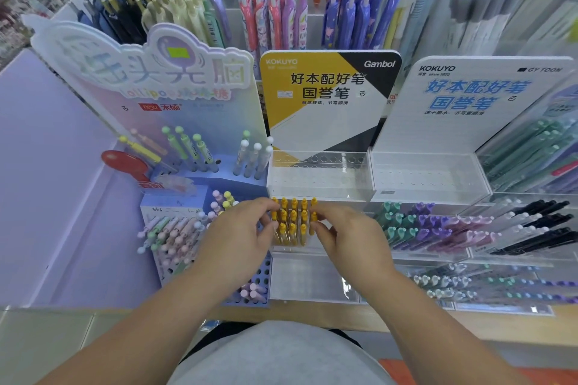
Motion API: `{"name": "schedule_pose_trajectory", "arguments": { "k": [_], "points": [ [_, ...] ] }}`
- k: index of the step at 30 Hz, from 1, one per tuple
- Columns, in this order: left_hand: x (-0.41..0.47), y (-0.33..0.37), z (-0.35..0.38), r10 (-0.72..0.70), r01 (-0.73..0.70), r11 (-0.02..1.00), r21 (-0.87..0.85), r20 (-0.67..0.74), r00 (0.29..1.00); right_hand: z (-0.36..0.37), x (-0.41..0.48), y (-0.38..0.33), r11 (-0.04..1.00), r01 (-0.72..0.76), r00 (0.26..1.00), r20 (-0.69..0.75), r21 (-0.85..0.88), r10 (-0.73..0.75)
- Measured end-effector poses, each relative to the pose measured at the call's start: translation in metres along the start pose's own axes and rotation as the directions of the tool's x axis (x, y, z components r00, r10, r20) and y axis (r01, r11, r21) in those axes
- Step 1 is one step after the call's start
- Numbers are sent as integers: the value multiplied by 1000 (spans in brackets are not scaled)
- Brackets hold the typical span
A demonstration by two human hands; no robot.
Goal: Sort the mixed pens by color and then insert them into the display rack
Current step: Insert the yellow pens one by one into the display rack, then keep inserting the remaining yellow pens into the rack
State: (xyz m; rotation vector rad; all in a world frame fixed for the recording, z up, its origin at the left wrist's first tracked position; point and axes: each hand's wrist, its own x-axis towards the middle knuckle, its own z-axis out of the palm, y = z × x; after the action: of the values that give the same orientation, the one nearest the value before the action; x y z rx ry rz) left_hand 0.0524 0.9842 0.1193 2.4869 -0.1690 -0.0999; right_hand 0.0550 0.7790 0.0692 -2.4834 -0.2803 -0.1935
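A block of several yellow pens (293,220) stands upright in a clear acrylic display rack (294,249) in front of me. My left hand (242,233) touches the block's left side, fingertips on the leftmost pens. My right hand (347,233) presses against its right side, thumb and fingers pinching the rightmost yellow pen. Behind the pens is an empty clear tier with rows of holes (319,173) under a yellow Kokuyo sign (328,97). My palms hide the lower parts of the outer pens.
Left of the rack is a blue pegboard stand (175,237) with pastel ball-topped pens. To the right lie rows of green, purple, pink, white and black pens (463,228). Another empty clear tier (428,178) sits behind them. Taller pen displays fill the back shelf.
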Motion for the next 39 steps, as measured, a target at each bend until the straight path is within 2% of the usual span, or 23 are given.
{"name": "schedule_pose_trajectory", "arguments": {
  "k": [8,16,19,24,26,29,34,39],
  "points": [
    [-2,4,-2,3,-3,1000,17,5,1000,4,-2,-1,999,-22,999,-26,-29,22],
    [-2,4,-3,2,-3,1000,21,46,999,5,-6,-6,995,-86,993,78,-48,89],
    [-9,-1,-11,14,-14,1000,-4,71,997,1,-17,-15,986,-161,983,87,-30,163],
    [-30,-17,-29,78,-68,993,-100,97,992,-9,-57,-33,941,-332,943,-7,70,333],
    [-41,-21,-33,126,-103,981,-166,136,983,-11,-84,-41,899,-416,903,-59,136,426],
    [-62,-28,-29,157,-68,956,-284,303,940,-14,-137,-54,809,-537,805,-142,239,576],
    [-99,-22,11,230,-51,953,-299,601,766,-21,-246,-78,600,-701,565,-213,385,797],
    [-125,27,72,318,-158,945,-286,688,653,-18,-368,-96,398,-765,346,-199,507,917]
  ]
}}
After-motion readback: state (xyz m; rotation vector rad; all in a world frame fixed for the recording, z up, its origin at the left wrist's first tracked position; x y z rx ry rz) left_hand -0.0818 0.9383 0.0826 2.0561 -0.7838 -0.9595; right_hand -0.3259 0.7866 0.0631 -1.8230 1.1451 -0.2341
